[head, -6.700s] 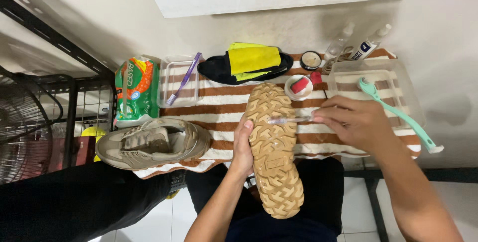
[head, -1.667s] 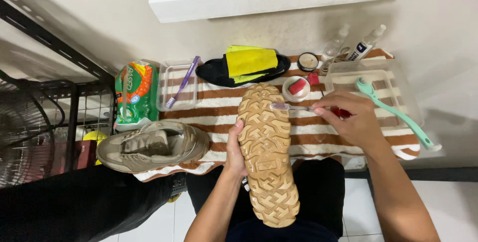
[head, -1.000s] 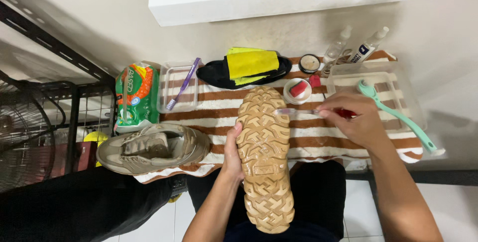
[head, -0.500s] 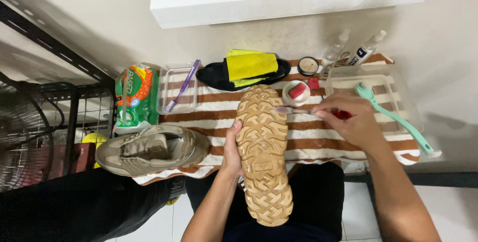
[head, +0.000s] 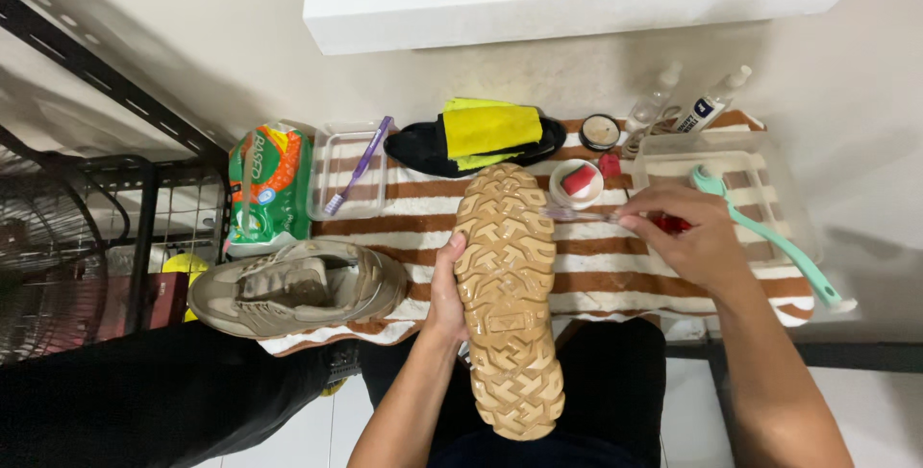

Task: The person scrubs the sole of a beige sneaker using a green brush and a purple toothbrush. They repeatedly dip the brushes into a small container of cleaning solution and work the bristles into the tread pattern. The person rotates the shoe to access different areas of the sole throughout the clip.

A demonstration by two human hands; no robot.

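My right hand (head: pixel 697 247) now sits slightly higher and farther from the upturned shoe (head: pixel 507 295) than seconds ago, with the small clear-handled brush (head: pixel 577 215) reaching the sole's toe edge instead of lying across the tread. My left hand (head: pixel 448 285) has shifted the shoe a little, its heel pulled closer to my lap.

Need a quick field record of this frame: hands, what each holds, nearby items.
left hand: grips the tan shoe, sole up
right hand: holds a clear toothbrush, head on the sole near the toe
second shoe: lies left, on the striped towel
clear tray: holds a purple toothbrush
teal brush: right of right hand
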